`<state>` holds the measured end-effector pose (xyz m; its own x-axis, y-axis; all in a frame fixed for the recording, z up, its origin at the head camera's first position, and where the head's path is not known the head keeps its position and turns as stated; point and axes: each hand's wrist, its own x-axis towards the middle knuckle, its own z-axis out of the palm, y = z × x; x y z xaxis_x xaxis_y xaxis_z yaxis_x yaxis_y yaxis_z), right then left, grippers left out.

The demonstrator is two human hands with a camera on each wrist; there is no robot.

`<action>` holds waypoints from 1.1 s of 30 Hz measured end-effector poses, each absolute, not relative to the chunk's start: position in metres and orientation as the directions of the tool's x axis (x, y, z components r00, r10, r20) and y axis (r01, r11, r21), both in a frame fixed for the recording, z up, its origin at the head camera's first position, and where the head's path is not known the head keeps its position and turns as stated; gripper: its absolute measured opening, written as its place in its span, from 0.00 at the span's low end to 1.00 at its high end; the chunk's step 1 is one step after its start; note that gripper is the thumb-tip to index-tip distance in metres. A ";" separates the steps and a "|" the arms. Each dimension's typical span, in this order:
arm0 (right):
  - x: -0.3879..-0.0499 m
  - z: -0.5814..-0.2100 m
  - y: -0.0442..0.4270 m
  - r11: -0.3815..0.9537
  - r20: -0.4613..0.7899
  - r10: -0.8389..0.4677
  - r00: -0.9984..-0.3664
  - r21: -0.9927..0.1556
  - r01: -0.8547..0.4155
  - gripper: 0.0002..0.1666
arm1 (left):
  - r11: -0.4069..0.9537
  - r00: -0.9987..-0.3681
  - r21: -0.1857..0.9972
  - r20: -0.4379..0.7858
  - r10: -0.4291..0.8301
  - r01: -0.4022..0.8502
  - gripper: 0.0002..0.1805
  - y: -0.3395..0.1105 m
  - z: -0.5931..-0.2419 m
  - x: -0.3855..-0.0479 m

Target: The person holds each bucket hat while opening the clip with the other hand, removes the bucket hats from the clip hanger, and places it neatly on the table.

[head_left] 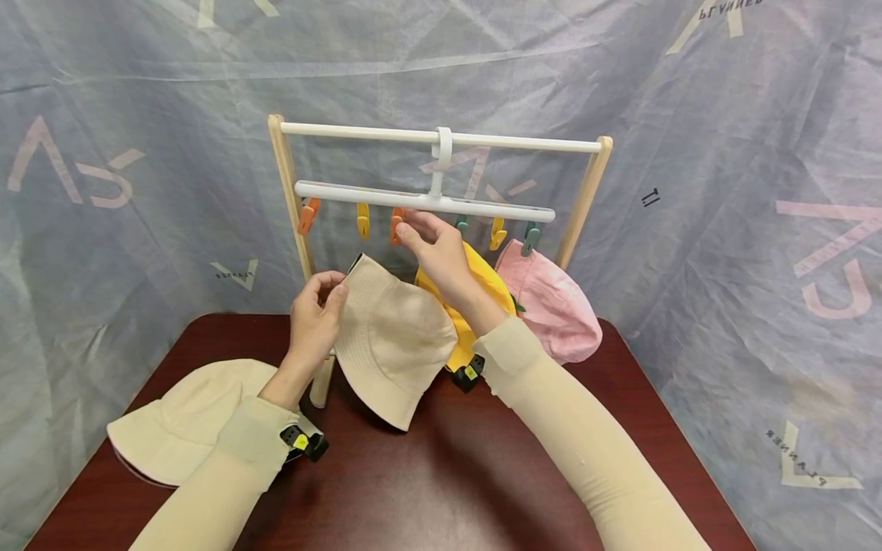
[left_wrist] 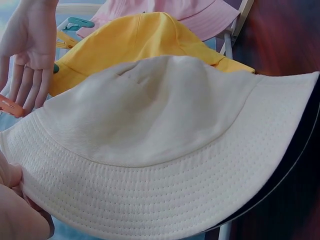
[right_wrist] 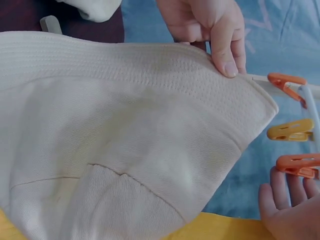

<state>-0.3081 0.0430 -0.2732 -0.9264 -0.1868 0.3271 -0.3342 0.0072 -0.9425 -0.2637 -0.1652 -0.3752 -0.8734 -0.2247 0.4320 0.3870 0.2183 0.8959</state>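
Note:
A beige bucket hat (head_left: 393,337) with a dark lining is held up sideways in front of the rack. My left hand (head_left: 313,314) pinches its brim edge between thumb and fingers; the thumb lies on the stitched brim in the right wrist view. Up at the hanger bar (head_left: 372,194), my right hand (head_left: 444,260) is beside the middle orange clip (right_wrist: 298,165), fingers nearly straight and fingertips at the clip. Whether they press it, I cannot tell. A yellow hat (left_wrist: 135,37) hangs behind the beige one, partly hidden by my right hand and wrist.
A pink hat (head_left: 551,306) hangs at the right from a green clip (head_left: 530,239). Further left on the bar are a yellow clip (head_left: 363,220) and another orange clip (head_left: 308,216). A cream hat (head_left: 200,413) lies on the dark red table (head_left: 427,497). Wooden posts (head_left: 586,199) hold the rack.

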 end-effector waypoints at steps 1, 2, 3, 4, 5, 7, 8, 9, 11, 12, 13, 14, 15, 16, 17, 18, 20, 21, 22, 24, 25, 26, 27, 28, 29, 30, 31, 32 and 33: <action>-0.306 -0.273 0.045 0.006 0.323 -0.187 -0.928 -0.944 -0.330 0.25 | 0.218 -0.874 0.896 0.431 -0.225 0.386 0.13 -0.165 -0.375 -0.263; -0.305 -0.274 0.047 0.011 0.320 -0.188 -0.929 -0.945 -0.327 0.25 | 0.215 -0.874 0.896 0.432 -0.224 0.388 0.13 -0.165 -0.375 -0.263; -0.303 -0.274 0.049 0.013 0.316 -0.192 -0.929 -0.946 -0.325 0.25 | 0.212 -0.874 0.897 0.431 -0.223 0.388 0.13 -0.165 -0.375 -0.263; -0.302 -0.275 0.051 0.008 0.312 -0.198 -0.929 -0.947 -0.320 0.25 | 0.209 -0.875 0.897 0.431 -0.222 0.389 0.13 -0.165 -0.374 -0.263; -0.301 -0.276 0.054 0.008 0.309 -0.205 -0.929 -0.948 -0.317 0.26 | 0.204 -0.875 0.898 0.431 -0.223 0.390 0.13 -0.165 -0.374 -0.263; -0.298 -0.278 0.061 0.001 0.307 -0.223 -0.925 -0.949 -0.315 0.26 | 0.191 -0.876 0.900 0.428 -0.223 0.392 0.13 -0.165 -0.373 -0.262; -0.297 -0.279 0.064 -0.008 0.307 -0.234 -0.923 -0.949 -0.314 0.27 | 0.182 -0.877 0.902 0.426 -0.224 0.391 0.13 -0.165 -0.373 -0.262; -0.296 -0.281 0.067 -0.015 0.309 -0.242 -0.920 -0.949 -0.315 0.27 | 0.175 -0.878 0.904 0.423 -0.226 0.390 0.13 -0.165 -0.373 -0.262; -0.293 -0.283 0.074 -0.017 0.314 -0.254 -0.915 -0.947 -0.320 0.26 | 0.159 -0.879 0.907 0.418 -0.228 0.390 0.13 -0.165 -0.372 -0.261; -0.291 -0.285 0.077 -0.018 0.318 -0.258 -0.912 -0.946 -0.324 0.26 | 0.150 -0.880 0.908 0.417 -0.228 0.391 0.13 -0.165 -0.372 -0.261; -0.289 -0.286 0.080 -0.019 0.324 -0.259 -0.910 -0.944 -0.330 0.25 | 0.145 -0.880 0.908 0.417 -0.228 0.393 0.13 -0.165 -0.372 -0.261; -0.287 -0.288 0.083 -0.012 0.328 -0.259 -0.909 -0.942 -0.336 0.25 | 0.139 -0.880 0.909 0.416 -0.228 0.394 0.13 -0.165 -0.372 -0.261; -0.285 -0.289 0.086 -0.003 0.334 -0.256 -0.907 -0.939 -0.344 0.24 | 0.134 -0.880 0.908 0.418 -0.226 0.397 0.13 -0.165 -0.371 -0.261; -0.284 -0.291 0.089 0.004 0.339 -0.251 -0.907 -0.936 -0.351 0.24 | 0.131 -0.879 0.907 0.420 -0.225 0.400 0.13 -0.166 -0.371 -0.260; -0.282 -0.294 0.092 0.010 0.343 -0.244 -0.907 -0.934 -0.356 0.24 | 0.129 -0.879 0.907 0.420 -0.226 0.400 0.13 -0.166 -0.371 -0.260; -0.279 -0.296 0.095 0.018 0.346 -0.236 -0.908 -0.933 -0.360 0.25 | 0.130 -0.879 0.907 0.420 -0.227 0.400 0.13 -0.166 -0.371 -0.259; -0.274 -0.301 0.102 0.044 0.354 -0.213 -0.911 -0.928 -0.371 0.26 | 0.130 -0.878 0.907 0.420 -0.229 0.400 0.13 -0.166 -0.370 -0.258; -0.271 -0.304 0.105 0.057 0.359 -0.198 -0.912 -0.925 -0.376 0.26 | 0.131 -0.878 0.907 0.420 -0.230 0.400 0.13 -0.166 -0.370 -0.257; -0.269 -0.308 0.109 0.064 0.364 -0.182 -0.913 -0.922 -0.381 0.27 | 0.131 -0.878 0.908 0.418 -0.231 0.398 0.14 -0.166 -0.370 -0.257; -0.264 -0.314 0.116 0.081 0.375 -0.150 -0.915 -0.917 -0.390 0.26 | 0.126 -0.878 0.908 0.419 -0.233 0.400 0.14 -0.166 -0.369 -0.256; -0.262 -0.318 0.120 0.088 0.379 -0.135 -0.915 -0.916 -0.392 0.26 | 0.120 -0.877 0.908 0.420 -0.234 0.402 0.15 -0.166 -0.369 -0.255; -0.260 -0.321 0.123 0.093 0.385 -0.121 -0.915 -0.913 -0.397 0.26 | 0.114 -0.877 0.908 0.419 -0.236 0.403 0.15 -0.166 -0.369 -0.254; -0.258 -0.325 0.127 0.095 0.389 -0.108 -0.915 -0.912 -0.399 0.26 | 0.108 -0.876 0.908 0.420 -0.239 0.406 0.15 -0.166 -0.369 -0.253; -0.256 -0.329 0.129 0.091 0.393 -0.098 -0.914 -0.911 -0.402 0.26 | 0.099 -0.875 0.908 0.420 -0.243 0.408 0.15 -0.166 -0.369 -0.253; -0.254 -0.333 0.132 0.088 0.395 -0.087 -0.915 -0.912 -0.402 0.26 | 0.092 -0.873 0.907 0.421 -0.247 0.411 0.15 -0.166 -0.369 -0.252; -0.252 -0.337 0.134 0.081 0.395 -0.080 -0.915 -0.912 -0.401 0.26 | 0.087 -0.872 0.907 0.420 -0.251 0.412 0.15 -0.167 -0.369 -0.252; -0.251 -0.341 0.136 0.076 0.400 -0.074 -0.913 -0.911 -0.405 0.26 | 0.083 -0.872 0.907 0.419 -0.253 0.412 0.15 -0.167 -0.369 -0.251; -0.250 -0.345 0.138 0.069 0.405 -0.069 -0.912 -0.910 -0.409 0.26 | 0.079 -0.872 0.907 0.419 -0.255 0.413 0.15 -0.167 -0.369 -0.251; -0.248 -0.349 0.139 0.064 0.404 -0.065 -0.912 -0.911 -0.408 0.26 | 0.075 -0.871 0.907 0.418 -0.257 0.413 0.15 -0.166 -0.369 -0.250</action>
